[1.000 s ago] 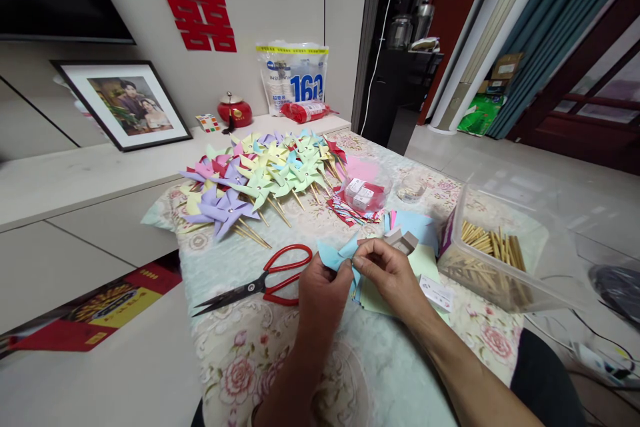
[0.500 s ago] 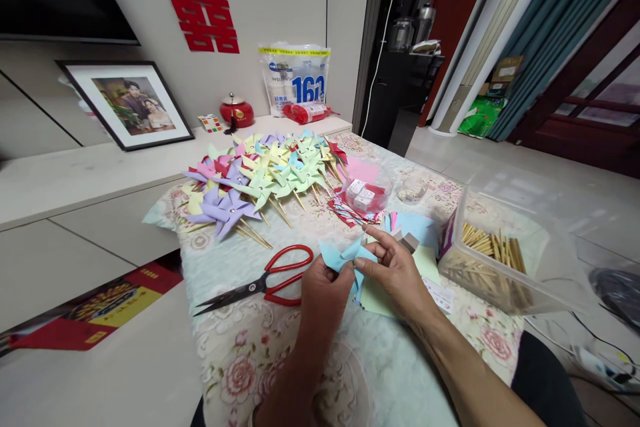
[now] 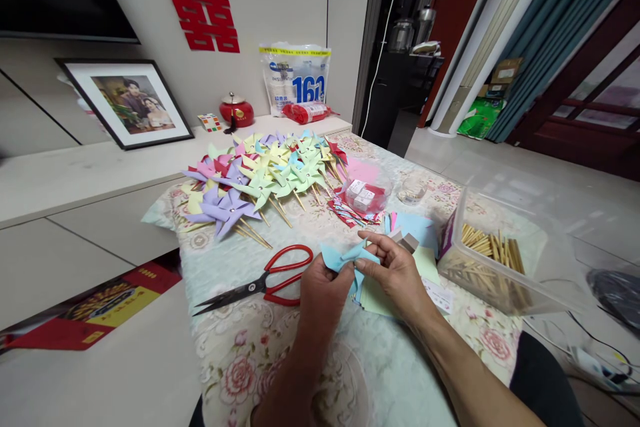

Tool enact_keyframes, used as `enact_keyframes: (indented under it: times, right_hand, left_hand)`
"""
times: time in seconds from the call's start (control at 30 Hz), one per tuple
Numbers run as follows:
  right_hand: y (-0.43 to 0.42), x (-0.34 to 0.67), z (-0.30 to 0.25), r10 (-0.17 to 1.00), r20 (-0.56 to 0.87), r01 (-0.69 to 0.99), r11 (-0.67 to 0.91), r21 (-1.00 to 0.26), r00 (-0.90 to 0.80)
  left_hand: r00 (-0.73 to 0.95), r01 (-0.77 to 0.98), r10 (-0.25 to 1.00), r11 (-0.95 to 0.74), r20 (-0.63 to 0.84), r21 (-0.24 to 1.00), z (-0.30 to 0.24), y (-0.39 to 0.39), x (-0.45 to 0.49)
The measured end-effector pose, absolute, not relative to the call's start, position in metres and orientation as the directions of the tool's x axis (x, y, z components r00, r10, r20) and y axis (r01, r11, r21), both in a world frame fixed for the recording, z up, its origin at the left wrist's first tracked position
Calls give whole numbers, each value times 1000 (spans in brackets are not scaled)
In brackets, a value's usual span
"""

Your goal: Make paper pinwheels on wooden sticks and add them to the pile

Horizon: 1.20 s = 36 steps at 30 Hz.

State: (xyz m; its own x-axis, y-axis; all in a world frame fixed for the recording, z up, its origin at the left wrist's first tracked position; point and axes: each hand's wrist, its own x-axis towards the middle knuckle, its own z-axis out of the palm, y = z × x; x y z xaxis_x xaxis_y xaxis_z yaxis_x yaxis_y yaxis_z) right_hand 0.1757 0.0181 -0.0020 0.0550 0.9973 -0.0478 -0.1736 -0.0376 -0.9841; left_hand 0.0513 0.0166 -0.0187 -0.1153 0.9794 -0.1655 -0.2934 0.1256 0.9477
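– What are the hands doing?
– Both hold one folded blue paper (image 3: pixel 334 256), which is up over the table. The left hand (image 3: pixel 325 287) pinches its lower part; the right hand (image 3: pixel 393 267) has its right edge under the thumb, index finger stretched out

– And next to them?
– One pair of scissors (image 3: pixel 254 286) lies left of the left hand, blades pointing left. By the right hand lie green paper (image 3: pixel 383 299) and one grey box (image 3: pixel 407 240)

– Further out?
– One tub (image 3: pixel 446 240) of sticks (image 3: pixel 493 250), one round clear box (image 3: pixel 369 194) with red inside, and a heap of pinwheels (image 3: pixel 270 170)

– Where is there room?
– A strip of cloth (image 3: pixel 280 230) shows between scissors and pinwheels. The tub stands at the table's right edge, the pinwheels towards the far edge

– What can't you make out?
– Some left fingertips are hidden by the paper, the right hand covers part of the grey box, and both forearms are cut off below. Pinwheels and sticks overlap too much to count
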Motion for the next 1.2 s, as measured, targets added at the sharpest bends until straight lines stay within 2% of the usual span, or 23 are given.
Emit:
enact_keyframes:
  times: [0.3, 0.73, 1.0, 1.2]
  right_hand:
    - [17, 176, -2, 998, -32, -136, -25, -990, 49]
    - [17, 175, -4, 999, -11, -107, -6, -994, 44]
    - [16, 175, -4, 1000, -1, -111, 1, -994, 19]
    - [16, 176, -7, 1000, 30, -44, 31, -999, 3]
  left_hand:
    - [-154, -218, 972, 140, -176, 966, -20, 16, 50]
    - [-139, -279, 971, 149, -193, 949, -13, 14, 52]
    - [-142, -234, 972, 150, -186, 961, -17, 15, 51]
    - [-165, -130, 973, 143, -164, 981, -25, 17, 49]
